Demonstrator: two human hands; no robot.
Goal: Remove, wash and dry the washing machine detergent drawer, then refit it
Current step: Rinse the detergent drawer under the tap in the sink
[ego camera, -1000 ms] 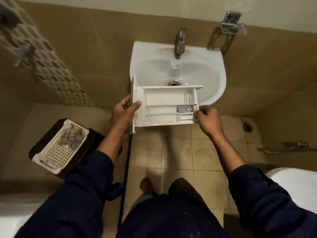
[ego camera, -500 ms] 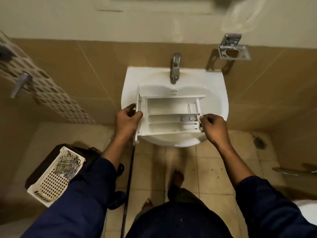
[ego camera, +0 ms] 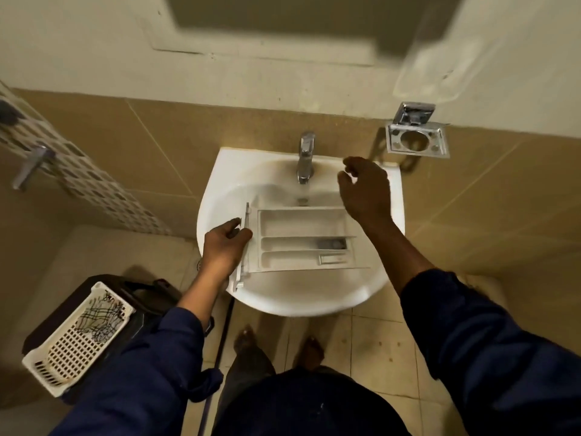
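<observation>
Left hand (ego camera: 224, 245) holds drawer (ego camera: 298, 226) over sink (ego camera: 283, 298); right hand (ego camera: 366, 191) near tap (ego camera: 305, 163)

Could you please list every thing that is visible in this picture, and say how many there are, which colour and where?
detergent drawer: one, white, over the sink bowl, front panel to the left
sink: one, white, against the tiled wall
tap: one, chrome, at the back of the sink
ring holder: one, chrome, on the wall right of the tap
lever handle: one, chrome, on the wall at far left
basket: one, white, perforated, at lower left
feet: two, bare, below the sink
left hand: one, grips the drawer's front panel
right hand: one, holds nothing, above the sink right of the tap
</observation>
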